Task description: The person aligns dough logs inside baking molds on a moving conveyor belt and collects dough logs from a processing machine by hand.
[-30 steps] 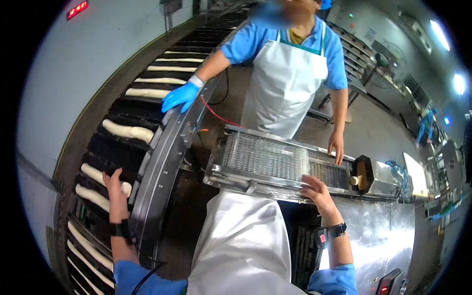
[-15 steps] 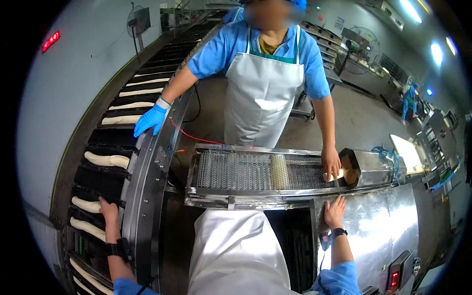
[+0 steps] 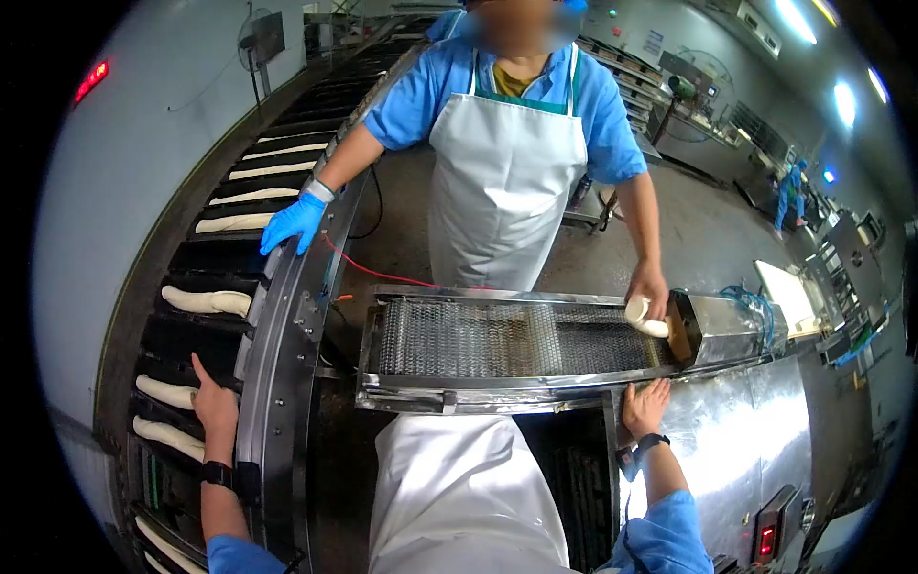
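Has left hand (image 3: 216,407) open, index finger out, beside dough strip (image 3: 164,391) in black tray (image 3: 174,369). Rests right hand (image 3: 647,408) spread on metal desk (image 3: 736,421). Shows red digits (image 3: 92,81) on wall (image 3: 163,124), probably too blurred to read.

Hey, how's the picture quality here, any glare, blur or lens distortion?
Head view: strong white glare on the steel table, blown-out ceiling lights; fisheye bending, with black corners; the co-worker's face blurred over; digits hard to read on the wall display.
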The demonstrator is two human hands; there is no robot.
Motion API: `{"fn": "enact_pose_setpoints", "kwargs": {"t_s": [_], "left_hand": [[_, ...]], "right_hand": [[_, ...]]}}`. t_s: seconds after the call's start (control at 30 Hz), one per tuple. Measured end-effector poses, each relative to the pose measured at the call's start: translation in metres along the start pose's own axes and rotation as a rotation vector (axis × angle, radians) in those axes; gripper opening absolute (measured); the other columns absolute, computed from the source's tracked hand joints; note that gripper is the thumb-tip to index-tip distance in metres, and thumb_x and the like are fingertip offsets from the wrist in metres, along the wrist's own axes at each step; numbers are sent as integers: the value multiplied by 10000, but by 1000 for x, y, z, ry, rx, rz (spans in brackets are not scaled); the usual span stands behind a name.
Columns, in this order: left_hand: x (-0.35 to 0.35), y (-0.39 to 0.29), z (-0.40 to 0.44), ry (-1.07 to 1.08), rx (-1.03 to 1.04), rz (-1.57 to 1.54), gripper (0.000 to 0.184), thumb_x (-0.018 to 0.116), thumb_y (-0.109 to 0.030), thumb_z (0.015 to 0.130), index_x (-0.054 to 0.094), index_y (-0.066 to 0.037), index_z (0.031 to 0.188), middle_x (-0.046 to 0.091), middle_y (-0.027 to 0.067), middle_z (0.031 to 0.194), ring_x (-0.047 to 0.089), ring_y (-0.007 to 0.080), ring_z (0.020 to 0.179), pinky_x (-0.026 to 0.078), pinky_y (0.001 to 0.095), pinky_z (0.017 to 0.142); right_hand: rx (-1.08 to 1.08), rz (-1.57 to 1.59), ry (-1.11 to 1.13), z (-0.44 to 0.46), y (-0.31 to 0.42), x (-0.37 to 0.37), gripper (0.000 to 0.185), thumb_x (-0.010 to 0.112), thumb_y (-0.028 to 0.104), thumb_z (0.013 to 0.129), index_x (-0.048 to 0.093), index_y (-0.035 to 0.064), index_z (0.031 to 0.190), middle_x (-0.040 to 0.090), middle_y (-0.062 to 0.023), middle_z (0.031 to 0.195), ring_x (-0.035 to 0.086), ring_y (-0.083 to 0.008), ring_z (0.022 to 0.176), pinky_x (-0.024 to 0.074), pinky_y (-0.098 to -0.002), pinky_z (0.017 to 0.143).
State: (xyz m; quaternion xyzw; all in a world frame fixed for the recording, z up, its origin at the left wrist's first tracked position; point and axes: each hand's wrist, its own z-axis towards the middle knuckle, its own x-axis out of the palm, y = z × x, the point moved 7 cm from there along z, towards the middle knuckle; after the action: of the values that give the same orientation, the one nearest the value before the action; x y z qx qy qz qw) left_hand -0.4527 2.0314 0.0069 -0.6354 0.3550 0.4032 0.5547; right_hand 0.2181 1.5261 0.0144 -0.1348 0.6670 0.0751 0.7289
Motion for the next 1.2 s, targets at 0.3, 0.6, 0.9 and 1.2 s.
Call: {"fn": "enact_pose_setpoints", "kwargs": {"t_s": [0.3, 0.6, 0.9, 1.2], "left_hand": [[5, -14, 2, -118, 146, -25, 859, 479, 57, 755, 121, -67, 1526, 626, 254, 747, 616, 439, 744, 471, 478, 740], [1, -18, 8, -195, 190, 93, 887, 539, 65, 764, 113, -76, 1529, 628, 251, 735, 621, 421, 695, 480, 468, 697], [2, -18, 9, -201, 194, 123, 896, 542, 77, 758, 114, -77, 1530, 623, 244, 708, 618, 419, 674, 479, 473, 671], [-10, -1, 0, -230, 195, 120, 889, 517, 78, 756, 135, -116, 1535, 605, 243, 686, 596, 420, 648, 462, 480, 653]], "right_hand": [[-145, -22, -152, 5, 6, -4, 434, 453, 386, 930, 539, -22, 1052, 545, -200, 1177, 433, -353, 1239, 262, -496, 1107], [-395, 135, -218, -9, 32, -28, 199, 548, 162, 863, 525, -19, 943, 516, -216, 1028, 481, -391, 1029, 398, -459, 915], [-426, 234, -370, 10, 36, -34, 363, 522, 101, 883, 477, -70, 1200, 485, -257, 1265, 430, -424, 1218, 340, -482, 1053], [-30, 230, -411, 62, 7, -7, 484, 481, 144, 947, 371, -78, 1362, 402, -267, 1408, 392, -402, 1297, 307, -442, 1101]]}}
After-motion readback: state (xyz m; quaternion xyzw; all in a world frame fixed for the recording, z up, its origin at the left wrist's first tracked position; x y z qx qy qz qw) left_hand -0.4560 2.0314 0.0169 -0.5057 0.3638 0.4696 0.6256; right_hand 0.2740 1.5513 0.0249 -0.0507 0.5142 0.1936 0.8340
